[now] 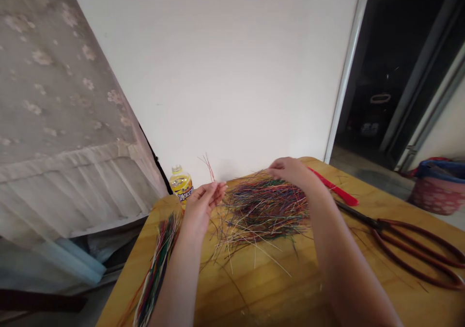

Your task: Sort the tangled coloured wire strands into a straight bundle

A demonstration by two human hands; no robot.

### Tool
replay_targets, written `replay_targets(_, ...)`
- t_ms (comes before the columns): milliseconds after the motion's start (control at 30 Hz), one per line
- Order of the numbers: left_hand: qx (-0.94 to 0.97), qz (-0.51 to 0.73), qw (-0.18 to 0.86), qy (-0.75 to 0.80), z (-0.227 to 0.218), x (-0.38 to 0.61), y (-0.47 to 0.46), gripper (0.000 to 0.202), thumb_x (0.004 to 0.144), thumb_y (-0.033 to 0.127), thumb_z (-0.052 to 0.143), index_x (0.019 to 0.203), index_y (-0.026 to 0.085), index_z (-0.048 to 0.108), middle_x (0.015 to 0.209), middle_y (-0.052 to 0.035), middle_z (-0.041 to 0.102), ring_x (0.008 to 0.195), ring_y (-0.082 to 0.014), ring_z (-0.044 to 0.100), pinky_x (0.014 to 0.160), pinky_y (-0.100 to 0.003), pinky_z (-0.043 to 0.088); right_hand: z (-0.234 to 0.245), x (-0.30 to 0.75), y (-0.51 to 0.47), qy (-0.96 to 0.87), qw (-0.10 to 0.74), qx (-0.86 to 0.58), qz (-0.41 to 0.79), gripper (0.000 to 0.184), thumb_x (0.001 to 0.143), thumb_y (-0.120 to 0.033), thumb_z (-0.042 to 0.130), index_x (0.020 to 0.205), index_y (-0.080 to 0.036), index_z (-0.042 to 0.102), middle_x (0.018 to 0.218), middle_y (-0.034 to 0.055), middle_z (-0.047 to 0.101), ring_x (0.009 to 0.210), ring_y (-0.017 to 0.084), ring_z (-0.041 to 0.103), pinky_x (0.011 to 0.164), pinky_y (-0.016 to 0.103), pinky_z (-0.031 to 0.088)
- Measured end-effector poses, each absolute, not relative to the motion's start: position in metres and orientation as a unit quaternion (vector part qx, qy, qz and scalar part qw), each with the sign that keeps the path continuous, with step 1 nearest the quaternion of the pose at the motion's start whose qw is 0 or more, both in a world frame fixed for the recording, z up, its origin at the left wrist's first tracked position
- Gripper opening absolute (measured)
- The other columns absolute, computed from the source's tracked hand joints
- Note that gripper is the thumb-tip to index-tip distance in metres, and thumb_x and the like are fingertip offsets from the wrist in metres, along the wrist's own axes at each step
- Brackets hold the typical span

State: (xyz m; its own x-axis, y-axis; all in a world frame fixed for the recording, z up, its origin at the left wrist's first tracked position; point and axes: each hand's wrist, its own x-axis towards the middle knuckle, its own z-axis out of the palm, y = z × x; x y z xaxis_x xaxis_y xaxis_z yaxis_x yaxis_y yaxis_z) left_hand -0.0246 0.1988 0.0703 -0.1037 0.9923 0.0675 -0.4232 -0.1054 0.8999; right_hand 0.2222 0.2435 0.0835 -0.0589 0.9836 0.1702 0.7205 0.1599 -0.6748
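Note:
A loose heap of thin coloured strands (pixel 261 208) lies in the middle of a yellow wooden table (pixel 276 288). My left hand (pixel 203 203) is closed in a pinch on a few thin reddish strands (pixel 209 167) that stick up above the fingers, at the heap's left edge. My right hand (pixel 288 169) rests palm down on the far side of the heap, fingers curled into the strands. A sorted bundle of coloured strands (pixel 156 271) lies along the table's left edge, beside my left forearm.
Large red-handled scissors (pixel 407 242) lie at the right of the table. A red flat strip (pixel 336 189) sits behind my right wrist. A yellow bottle (pixel 180 182) stands at the back left corner. A white wall is behind, a curtain to the left, a pink basket (pixel 438 186) on the floor at right.

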Motion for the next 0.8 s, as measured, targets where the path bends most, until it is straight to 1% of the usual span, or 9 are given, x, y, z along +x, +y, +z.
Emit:
replay_targets(33,0.373,0.641,0.555,0.377,0.073,-0.026,0.198,0.028,0.051,0.025,0.085,0.069,0.011,0.069,0.076,-0.0083,0.074,0.069,-0.0135,0.067,0.066,-0.021,0.052,0.081,0.237,0.245,-0.667,0.29,-0.668,0.159,0.013,0.078,-0.024,0.06,0.08,-0.015,0.069,0.081,0.009,0.071,0.075,0.02,0.064,0.064,0.027,0.046)
replay_targets(67,0.368,0.642,0.555,0.38,0.075,-0.027,0.197,0.026,0.053,0.024,0.084,0.069,0.011,0.069,0.075,-0.0079,0.074,0.068,-0.013,0.067,0.065,-0.021,0.052,0.078,0.249,0.247,-0.651,0.255,-0.702,0.134,0.012,0.076,-0.023,0.061,0.079,-0.015,0.07,0.082,0.0095,0.071,0.077,0.021,0.064,0.063,0.028,0.046)
replay_targets(167,0.362,0.641,0.555,0.388,0.077,-0.03,0.197,0.02,0.058,0.019,0.082,0.07,0.011,0.068,0.072,-0.0068,0.073,0.064,-0.0113,0.067,0.062,-0.019,0.052,0.065,0.261,0.254,-0.671,0.134,-0.708,0.177,0.013,0.073,-0.016,0.061,0.078,-0.017,0.073,0.082,0.0077,0.072,0.076,0.02,0.065,0.06,0.024,0.046)
replay_targets(233,0.365,0.64,0.554,0.388,0.077,-0.031,0.197,0.019,0.059,0.019,0.081,0.07,0.01,0.068,0.071,-0.0065,0.073,0.062,-0.0105,0.066,0.061,-0.018,0.052,0.059,0.253,0.259,-0.694,0.095,-0.682,0.211,0.015,0.07,-0.013,0.062,0.076,-0.018,0.074,0.079,0.0052,0.072,0.075,0.018,0.065,0.06,0.022,0.046)
replay_targets(367,0.373,0.643,0.55,0.381,0.078,-0.03,0.196,0.023,0.055,0.02,0.083,0.07,0.009,0.068,0.071,-0.0065,0.072,0.06,-0.0098,0.065,0.059,-0.018,0.051,0.054,0.23,0.266,-0.708,0.067,-0.665,0.227,0.015,0.066,-0.013,0.065,0.075,-0.02,0.075,0.08,0.0033,0.072,0.078,0.018,0.065,0.063,0.022,0.046)
replay_targets(467,0.38,0.638,0.55,0.383,0.079,-0.029,0.194,0.025,0.054,0.021,0.083,0.069,0.009,0.068,0.071,-0.007,0.072,0.059,-0.0096,0.064,0.058,-0.018,0.051,0.054,0.225,0.266,-0.707,0.029,-0.664,0.241,0.005,0.063,-0.017,0.068,0.064,-0.017,0.073,0.072,0.0053,0.071,0.073,0.02,0.065,0.059,0.025,0.046)
replay_targets(567,0.387,0.632,0.551,0.383,0.08,-0.029,0.193,0.028,0.051,0.024,0.085,0.069,0.009,0.068,0.071,-0.0069,0.072,0.059,-0.0096,0.064,0.058,-0.017,0.051,0.054,0.228,0.263,-0.704,0.001,-0.662,0.258,0.01,0.064,-0.019,0.068,0.054,-0.015,0.07,0.065,0.0062,0.069,0.067,0.02,0.064,0.056,0.026,0.045)
replay_targets(700,0.387,0.632,0.552,0.382,0.081,-0.029,0.193,0.034,0.047,0.027,0.087,0.069,0.009,0.068,0.071,-0.0062,0.072,0.059,-0.0092,0.063,0.057,-0.017,0.051,0.053,0.234,0.26,-0.694,0.007,-0.669,0.267,0.008,0.065,-0.018,0.065,0.06,-0.016,0.071,0.069,0.006,0.07,0.067,0.019,0.065,0.057,0.025,0.047)
replay_targets(800,0.39,0.633,0.551,0.38,0.081,-0.029,0.193,0.034,0.047,0.027,0.087,0.07,0.009,0.068,0.072,-0.0064,0.072,0.059,-0.0089,0.063,0.057,-0.017,0.051,0.051,0.234,0.26,-0.705,0.03,-0.656,0.269,0.008,0.063,-0.014,0.064,0.064,-0.017,0.072,0.068,0.0052,0.07,0.067,0.019,0.065,0.057,0.026,0.047)
